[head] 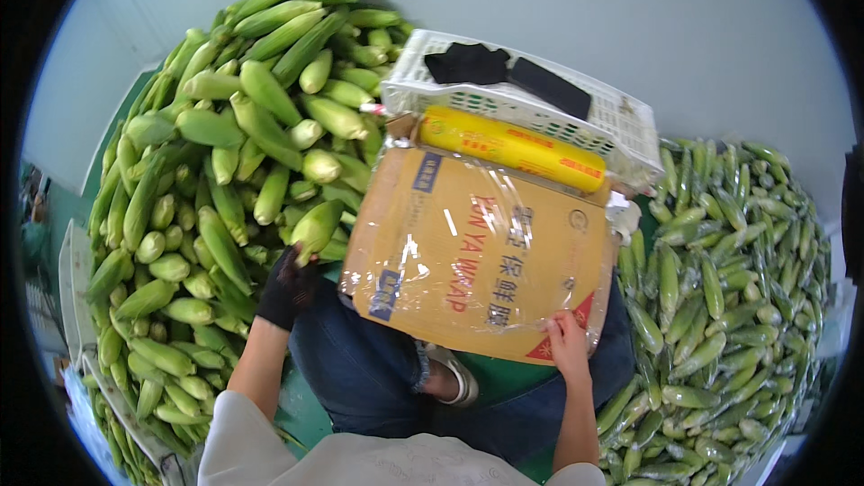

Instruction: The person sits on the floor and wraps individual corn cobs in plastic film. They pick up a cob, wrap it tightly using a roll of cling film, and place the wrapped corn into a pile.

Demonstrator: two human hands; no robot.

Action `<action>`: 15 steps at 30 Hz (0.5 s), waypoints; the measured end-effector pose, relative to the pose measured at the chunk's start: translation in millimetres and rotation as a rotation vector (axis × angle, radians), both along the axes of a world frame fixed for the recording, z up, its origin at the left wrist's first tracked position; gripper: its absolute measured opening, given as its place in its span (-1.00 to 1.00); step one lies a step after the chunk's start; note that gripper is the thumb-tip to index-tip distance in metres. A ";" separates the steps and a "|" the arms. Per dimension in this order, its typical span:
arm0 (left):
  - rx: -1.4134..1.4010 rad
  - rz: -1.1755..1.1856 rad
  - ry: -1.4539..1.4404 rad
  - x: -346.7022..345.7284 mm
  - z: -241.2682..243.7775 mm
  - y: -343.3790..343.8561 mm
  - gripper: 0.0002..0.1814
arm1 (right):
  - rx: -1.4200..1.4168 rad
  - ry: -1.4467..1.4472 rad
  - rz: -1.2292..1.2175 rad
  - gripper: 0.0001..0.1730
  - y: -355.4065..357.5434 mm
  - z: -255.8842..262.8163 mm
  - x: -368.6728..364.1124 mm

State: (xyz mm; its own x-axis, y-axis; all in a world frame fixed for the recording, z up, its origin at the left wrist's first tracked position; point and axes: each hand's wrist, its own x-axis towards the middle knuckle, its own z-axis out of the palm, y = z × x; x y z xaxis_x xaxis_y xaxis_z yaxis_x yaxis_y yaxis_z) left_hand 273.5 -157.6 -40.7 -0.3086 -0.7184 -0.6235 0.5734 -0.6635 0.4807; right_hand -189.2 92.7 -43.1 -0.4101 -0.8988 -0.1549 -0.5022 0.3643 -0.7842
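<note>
My left hand (290,289), in a black glove with bare fingertips, grips an ear of corn in its green husk (318,224) by its lower end, beside the box. My right hand (568,343), bare, pinches the edge of clear plastic film (496,314) at the near right corner of a cardboard box (432,243). The film lies over the box top, shiny and a little wrinkled. A yellow roll of cling film (513,148) sits along the box's far edge. The box bears printed writing and rests across my knees.
A large heap of unwrapped corn (202,169) rises on the left. On the right lies a pile of film-wrapped ears (715,324). Behind the roll, a white plastic crate (526,104) bears a black cloth (467,64) and a black flat object (550,86). A pale wall (574,7) stands behind.
</note>
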 end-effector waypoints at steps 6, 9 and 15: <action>-0.468 -0.021 -0.099 -17.5 16.6 85.5 -0.31 | -0.114 0.060 -0.084 -0.87 5.1 9.4 -0.3; -0.587 -0.501 -0.021 -75.1 83.5 88.1 -0.08 | -0.064 0.082 -0.092 -0.87 8.8 10.6 -3.0; -0.731 -0.940 -0.309 -167.8 70.8 55.1 -0.36 | -0.043 0.426 -0.036 -0.89 11.3 20.4 12.1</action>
